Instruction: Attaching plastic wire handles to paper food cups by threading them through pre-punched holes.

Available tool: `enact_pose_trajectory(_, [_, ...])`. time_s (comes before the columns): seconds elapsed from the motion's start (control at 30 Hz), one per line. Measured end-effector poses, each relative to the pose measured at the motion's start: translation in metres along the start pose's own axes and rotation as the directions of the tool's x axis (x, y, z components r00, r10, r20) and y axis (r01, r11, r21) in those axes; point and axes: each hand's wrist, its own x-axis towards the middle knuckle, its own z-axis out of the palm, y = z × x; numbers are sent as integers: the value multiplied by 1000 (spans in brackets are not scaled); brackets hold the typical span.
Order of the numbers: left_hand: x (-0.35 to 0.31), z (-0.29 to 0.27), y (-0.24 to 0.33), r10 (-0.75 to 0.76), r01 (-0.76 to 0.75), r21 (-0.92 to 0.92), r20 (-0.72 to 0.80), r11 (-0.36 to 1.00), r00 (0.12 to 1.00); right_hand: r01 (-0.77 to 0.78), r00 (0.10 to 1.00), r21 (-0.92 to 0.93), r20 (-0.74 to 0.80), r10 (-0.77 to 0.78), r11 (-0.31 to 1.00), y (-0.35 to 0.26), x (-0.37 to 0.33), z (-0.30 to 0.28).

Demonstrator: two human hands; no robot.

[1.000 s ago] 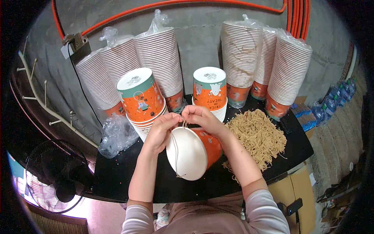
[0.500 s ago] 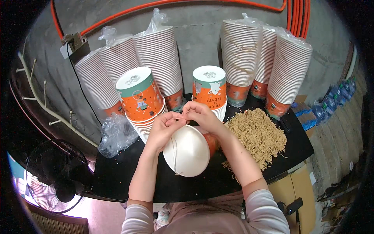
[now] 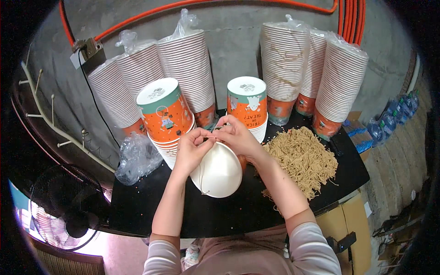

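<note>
A paper bucket (image 3: 219,174), its white inside facing me, hangs tilted below my hands in the middle of the table. A thin tan cord (image 3: 202,176) runs down across its opening to the lower rim. My left hand (image 3: 195,149) pinches the cord at the bucket's upper rim. Right beside it, my right hand (image 3: 233,137) is closed on the cord too, fingertips close to the left ones. Part of the bucket's orange outside shows under my right hand. The exact hold on the rim is hidden by the fingers.
Upside-down orange bucket stacks stand at left (image 3: 165,117) and centre (image 3: 246,105). A pile of tan cords (image 3: 302,160) lies right on the black table (image 3: 142,206). Tall wrapped bucket stacks (image 3: 188,68) line the wall. A crumpled plastic bag (image 3: 137,160) and a fan (image 3: 66,208) are left.
The bucket has swung up and slightly left beneath my hands, showing less of its orange side. Both hands have shifted only slightly, still pinching the cord.
</note>
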Motion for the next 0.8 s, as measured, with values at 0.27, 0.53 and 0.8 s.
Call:
enact_pose_trajectory(0.27, [2, -7, 0, -50, 51, -27, 16, 998, 999, 107, 992, -345, -32, -125, 933, -4, -1, 7])
enact_pose_trajectory(0.53, [3, -10, -2, -81, 81, -66, 3, 994, 997, 365, 931, -386, 142, -336, 847, 6, 5, -5])
enact_pose_trajectory(0.8, [1, -16, 5, -111, 112, -63, 26, 992, 994, 64, 993, -301, 118, -29, 951, -6, 0, -8])
